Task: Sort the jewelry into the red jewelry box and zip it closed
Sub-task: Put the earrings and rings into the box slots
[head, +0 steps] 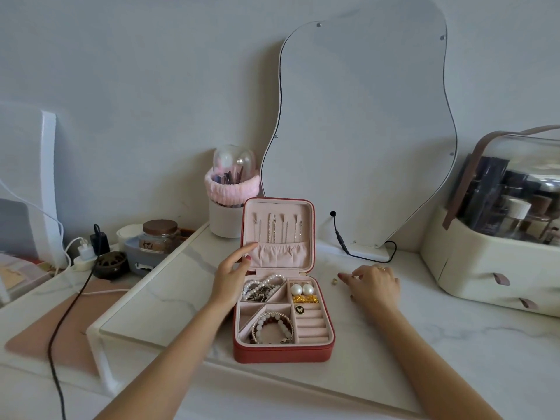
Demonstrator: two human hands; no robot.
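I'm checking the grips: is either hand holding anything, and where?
Left hand steadies the open lid by its left edge. Right hand rests on the table, nothing visibly held.

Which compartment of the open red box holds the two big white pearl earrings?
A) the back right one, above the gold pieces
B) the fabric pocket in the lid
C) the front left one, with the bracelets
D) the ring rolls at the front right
A: the pearl earrings sit at the back right of the red jewelry box, just above the gold pieces.
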